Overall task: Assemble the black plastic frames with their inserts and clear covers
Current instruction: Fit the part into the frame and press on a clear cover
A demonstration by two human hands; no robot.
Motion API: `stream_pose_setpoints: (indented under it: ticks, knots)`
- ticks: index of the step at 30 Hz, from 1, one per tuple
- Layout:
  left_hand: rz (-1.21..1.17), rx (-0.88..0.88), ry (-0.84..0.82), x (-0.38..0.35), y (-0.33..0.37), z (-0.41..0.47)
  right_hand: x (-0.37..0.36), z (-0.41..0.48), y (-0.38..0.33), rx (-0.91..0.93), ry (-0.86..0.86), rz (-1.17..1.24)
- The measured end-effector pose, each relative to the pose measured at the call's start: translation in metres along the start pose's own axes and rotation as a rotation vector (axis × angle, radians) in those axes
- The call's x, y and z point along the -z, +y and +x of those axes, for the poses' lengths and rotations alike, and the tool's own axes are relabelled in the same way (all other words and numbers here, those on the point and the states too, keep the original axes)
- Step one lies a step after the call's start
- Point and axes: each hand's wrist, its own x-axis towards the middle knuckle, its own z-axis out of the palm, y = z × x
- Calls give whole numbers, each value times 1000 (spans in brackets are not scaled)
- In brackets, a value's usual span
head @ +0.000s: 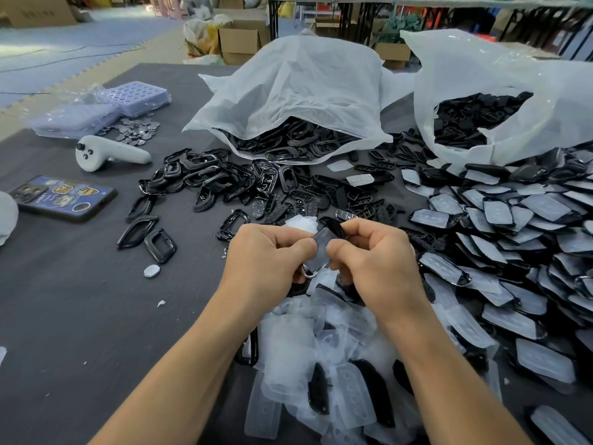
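Observation:
Both hands meet above the table's middle and hold one black frame with a clear cover over its face. My left hand grips its left edge, thumb on top. My right hand pinches its right edge, thumb pressed on the cover. Loose black frames lie scattered behind the hands. Small black inserts lie further right. A heap of clear covers sits under my forearms. Finished pieces with covers are piled at the right.
Two white plastic bags of black parts stand at the back. A phone, a white handheld controller, purple trays and round metal discs lie at the left on the dark grey table.

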Motion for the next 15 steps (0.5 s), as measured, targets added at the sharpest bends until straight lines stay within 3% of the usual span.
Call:
stream_pose_setpoints:
  ticks: [5,15]
  knots:
    - [67,-71,2,-2,0,-3,-2,0,2,55,28,-80]
    - [165,-109,3,-2,-3,-2,-1,3,3,-52,-10,14]
